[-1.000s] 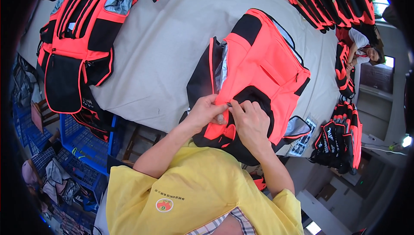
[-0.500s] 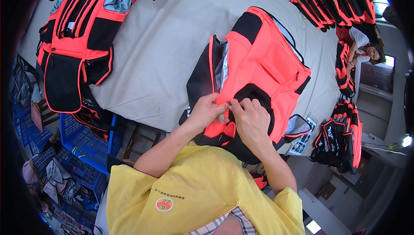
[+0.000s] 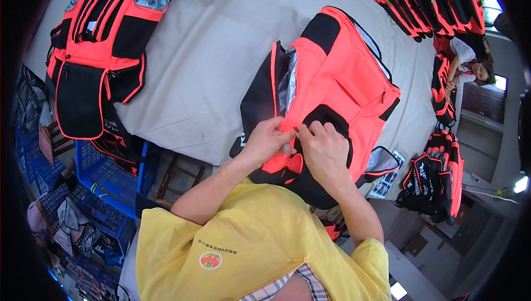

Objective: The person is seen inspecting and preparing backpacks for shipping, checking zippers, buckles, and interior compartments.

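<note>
A coral-red and black backpack with a silver lining lies on the pale cloth right in front of me. A black side pocket or flap with coral piping stands away from its left side. My left hand is closed on the coral edge of the bag, thumb and fingers pinching the fabric. Just beside it, my right hand is closed too, its thumb and forefinger pinched at the same edge. A tiny dark thing shows at those fingertips, too small to name.
A similar backpack lies at the far left. More bags are stacked at the far right and hang over the right edge. Blue plastic crates stand below on the left. Another person is at the right.
My right hand has shifted very slightly right and down, its fingertips still close to the left hand's. The left hand keeps its hold on the backpack. The whole view has moved a little.
</note>
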Demonstrator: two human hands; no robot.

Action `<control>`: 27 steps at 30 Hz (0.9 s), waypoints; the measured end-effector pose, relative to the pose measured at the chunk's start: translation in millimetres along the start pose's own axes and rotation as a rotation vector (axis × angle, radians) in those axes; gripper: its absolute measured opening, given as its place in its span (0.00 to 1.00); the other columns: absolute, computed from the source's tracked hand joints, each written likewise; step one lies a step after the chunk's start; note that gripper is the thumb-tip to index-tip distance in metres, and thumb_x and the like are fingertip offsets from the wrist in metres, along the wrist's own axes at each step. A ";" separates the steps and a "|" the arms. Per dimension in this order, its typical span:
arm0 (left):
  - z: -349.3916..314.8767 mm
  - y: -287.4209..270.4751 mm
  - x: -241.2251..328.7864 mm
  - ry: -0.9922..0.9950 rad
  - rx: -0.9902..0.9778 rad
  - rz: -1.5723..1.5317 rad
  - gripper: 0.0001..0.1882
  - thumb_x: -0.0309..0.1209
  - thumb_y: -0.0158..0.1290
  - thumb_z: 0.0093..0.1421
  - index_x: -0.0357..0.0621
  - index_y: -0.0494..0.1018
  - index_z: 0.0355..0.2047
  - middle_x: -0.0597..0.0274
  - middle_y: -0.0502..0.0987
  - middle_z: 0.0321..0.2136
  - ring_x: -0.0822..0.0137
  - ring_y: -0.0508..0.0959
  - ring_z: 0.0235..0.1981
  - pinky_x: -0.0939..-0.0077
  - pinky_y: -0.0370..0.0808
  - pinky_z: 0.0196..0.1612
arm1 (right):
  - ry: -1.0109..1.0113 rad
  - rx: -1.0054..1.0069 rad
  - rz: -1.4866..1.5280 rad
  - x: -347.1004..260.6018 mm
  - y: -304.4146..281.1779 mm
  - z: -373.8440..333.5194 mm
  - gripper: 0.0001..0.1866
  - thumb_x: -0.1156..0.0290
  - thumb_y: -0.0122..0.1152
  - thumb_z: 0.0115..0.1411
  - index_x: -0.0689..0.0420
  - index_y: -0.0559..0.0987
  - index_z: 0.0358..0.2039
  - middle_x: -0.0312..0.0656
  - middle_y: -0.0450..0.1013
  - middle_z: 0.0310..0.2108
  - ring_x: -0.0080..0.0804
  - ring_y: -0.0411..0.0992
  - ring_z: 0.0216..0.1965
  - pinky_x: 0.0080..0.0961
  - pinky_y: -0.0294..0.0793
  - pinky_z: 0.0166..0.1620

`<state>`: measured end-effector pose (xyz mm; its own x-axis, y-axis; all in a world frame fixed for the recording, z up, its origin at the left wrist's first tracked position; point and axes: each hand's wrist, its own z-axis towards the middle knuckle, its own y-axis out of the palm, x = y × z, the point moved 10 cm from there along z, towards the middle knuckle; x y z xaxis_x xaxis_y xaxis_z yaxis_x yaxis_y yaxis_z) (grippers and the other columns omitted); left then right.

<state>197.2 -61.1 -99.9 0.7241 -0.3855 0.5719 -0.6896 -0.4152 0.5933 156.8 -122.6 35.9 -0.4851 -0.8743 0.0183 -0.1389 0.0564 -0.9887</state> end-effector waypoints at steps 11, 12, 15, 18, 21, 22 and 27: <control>1.0 -4.4 0.0 -0.009 -0.009 0.045 0.08 0.24 0.55 0.70 0.31 0.72 0.45 0.62 0.78 0.21 0.72 0.80 0.22 0.69 0.86 0.38 | 0.035 0.010 0.102 8.0 9.2 -1.5 0.08 0.65 0.67 0.61 0.54 0.84 0.38 0.34 0.73 0.27 0.34 0.75 0.28 0.31 0.74 0.26; 2.7 -6.2 -1.1 -0.030 -0.007 0.036 0.08 0.25 0.55 0.70 0.32 0.72 0.46 0.63 0.77 0.21 0.71 0.81 0.23 0.69 0.86 0.38 | 0.068 0.035 0.277 17.5 13.0 -3.6 0.09 0.66 0.67 0.63 0.55 0.84 0.41 0.35 0.74 0.28 0.33 0.76 0.29 0.29 0.74 0.28; 1.8 -8.9 -2.2 -0.108 -0.045 0.025 0.10 0.27 0.55 0.70 0.34 0.72 0.47 0.63 0.77 0.20 0.69 0.83 0.24 0.68 0.87 0.39 | 0.270 0.109 0.646 43.2 27.0 -12.9 0.11 0.70 0.68 0.64 0.58 0.84 0.46 0.39 0.76 0.30 0.30 0.77 0.32 0.26 0.75 0.33; 0.2 -7.5 -1.0 -0.127 -0.078 -0.016 0.10 0.29 0.53 0.72 0.36 0.72 0.49 0.64 0.78 0.21 0.68 0.84 0.25 0.67 0.87 0.40 | 0.475 0.131 0.902 50.4 38.1 -22.4 0.14 0.74 0.69 0.63 0.59 0.83 0.49 0.41 0.75 0.33 0.26 0.77 0.35 0.24 0.75 0.38; 0.7 -6.6 -0.9 -0.111 -0.103 -0.011 0.11 0.30 0.50 0.73 0.37 0.72 0.50 0.63 0.79 0.23 0.68 0.84 0.26 0.67 0.87 0.41 | 0.318 0.194 0.848 33.0 38.4 -15.1 0.18 0.76 0.73 0.58 0.60 0.82 0.50 0.41 0.75 0.36 0.28 0.77 0.35 0.24 0.77 0.38; 0.8 -7.9 -3.0 -0.113 -0.107 -0.010 0.11 0.30 0.50 0.73 0.37 0.72 0.50 0.63 0.79 0.23 0.68 0.84 0.26 0.67 0.87 0.41 | 0.270 0.204 0.759 29.9 41.3 -12.8 0.17 0.76 0.72 0.58 0.60 0.82 0.49 0.42 0.75 0.36 0.31 0.78 0.34 0.26 0.77 0.37; 4.7 -10.4 -10.0 -0.046 -0.148 0.022 0.13 0.33 0.51 0.72 0.41 0.73 0.53 0.64 0.81 0.32 0.71 0.85 0.35 0.73 0.82 0.41 | 0.159 0.181 0.423 13.2 43.9 -3.9 0.10 0.76 0.69 0.59 0.60 0.82 0.42 0.45 0.76 0.38 0.39 0.79 0.29 0.32 0.78 0.33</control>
<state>197.2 -56.8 -114.4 0.7062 -0.4317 0.5612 -0.6966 -0.2819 0.6597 141.0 -129.8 -6.7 -0.5942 -0.7078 -0.3821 0.2443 0.2938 -0.9241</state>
